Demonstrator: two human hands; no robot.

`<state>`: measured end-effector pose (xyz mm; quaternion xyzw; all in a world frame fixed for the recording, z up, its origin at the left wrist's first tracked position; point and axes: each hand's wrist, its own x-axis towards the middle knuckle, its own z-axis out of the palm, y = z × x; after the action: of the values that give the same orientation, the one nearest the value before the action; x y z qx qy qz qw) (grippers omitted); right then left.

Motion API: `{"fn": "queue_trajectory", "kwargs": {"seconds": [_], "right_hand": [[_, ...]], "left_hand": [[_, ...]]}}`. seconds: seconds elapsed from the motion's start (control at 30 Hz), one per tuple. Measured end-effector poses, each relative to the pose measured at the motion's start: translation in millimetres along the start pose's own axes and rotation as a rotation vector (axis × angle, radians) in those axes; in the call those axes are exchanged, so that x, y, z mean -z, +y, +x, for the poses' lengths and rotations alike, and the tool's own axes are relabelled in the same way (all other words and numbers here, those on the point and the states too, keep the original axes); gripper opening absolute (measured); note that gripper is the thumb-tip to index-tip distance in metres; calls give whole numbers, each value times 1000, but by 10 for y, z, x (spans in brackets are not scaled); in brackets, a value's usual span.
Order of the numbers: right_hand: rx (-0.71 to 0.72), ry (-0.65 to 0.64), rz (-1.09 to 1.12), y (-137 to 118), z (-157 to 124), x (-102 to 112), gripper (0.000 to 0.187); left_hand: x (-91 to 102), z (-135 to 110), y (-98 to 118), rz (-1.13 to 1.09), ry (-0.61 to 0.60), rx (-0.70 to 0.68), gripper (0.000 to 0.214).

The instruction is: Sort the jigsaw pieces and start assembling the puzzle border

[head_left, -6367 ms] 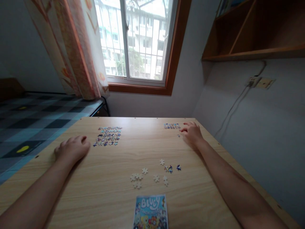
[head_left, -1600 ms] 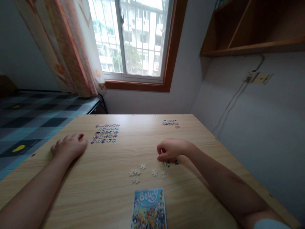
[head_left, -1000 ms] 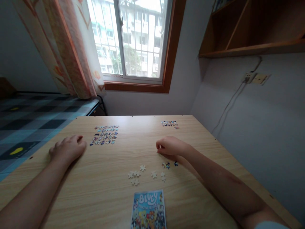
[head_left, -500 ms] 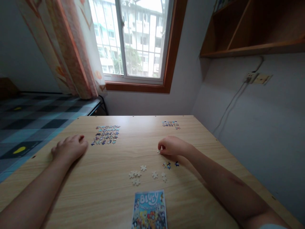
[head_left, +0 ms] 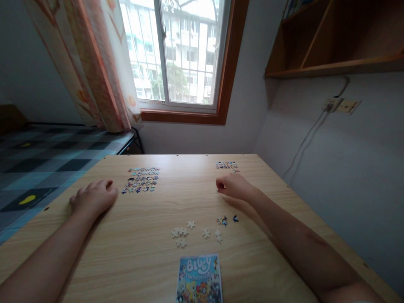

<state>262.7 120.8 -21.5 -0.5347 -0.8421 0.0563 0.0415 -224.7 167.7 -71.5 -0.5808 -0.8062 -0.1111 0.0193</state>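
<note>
My right hand (head_left: 232, 185) is raised a little over the table, thumb and fingers pinched together. The puzzle piece in that pinch is hidden by the fingers. Just beyond it lies a small block of puzzle pieces (head_left: 226, 165) in rows. Nearer to me are a few coloured pieces (head_left: 224, 221) and several face-down, cream-coloured pieces (head_left: 181, 232), scattered loosely. My left hand (head_left: 94, 195) rests palm down on the table's left side, fingers loosely spread, holding nothing. Beside it sits a larger group of coloured puzzle pieces (head_left: 142, 181) laid out in rows.
A Bluey picture card or box (head_left: 199, 277) lies at the near edge of the wooden table (head_left: 126, 252). A bed (head_left: 63, 143) stands to the left, a curtained window (head_left: 189, 54) ahead. A wall shelf (head_left: 334, 67) and a plugged-in cord (head_left: 303, 143) are at right.
My right hand has lifted the cream-backed puzzle piece and moved it away from me, toward the far right rows. My left hand stays in place.
</note>
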Motion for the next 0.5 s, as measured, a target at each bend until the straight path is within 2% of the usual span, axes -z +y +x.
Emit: {"fn": "queue_trajectory", "kwargs": {"seconds": [0.1,0.17,0.27,0.4,0.5], "right_hand": [[-100,82,-96,180,-15,-8,15],[-134,121,-112,324,-35,-16,16],[-161,102,-91,541,-49,-20,19],[-225,85,-57,744,-29,0,28],[-276,63,-33,798,-10,31,31]], "left_hand": [[88,-86,98,46,-4,79,64],[149,-141,160,53,-22,80,64],[193,-173,200,54,-32,80,63],[146,-124,150,54,-22,80,63],[77,-75,86,50,5,71,63]]}}
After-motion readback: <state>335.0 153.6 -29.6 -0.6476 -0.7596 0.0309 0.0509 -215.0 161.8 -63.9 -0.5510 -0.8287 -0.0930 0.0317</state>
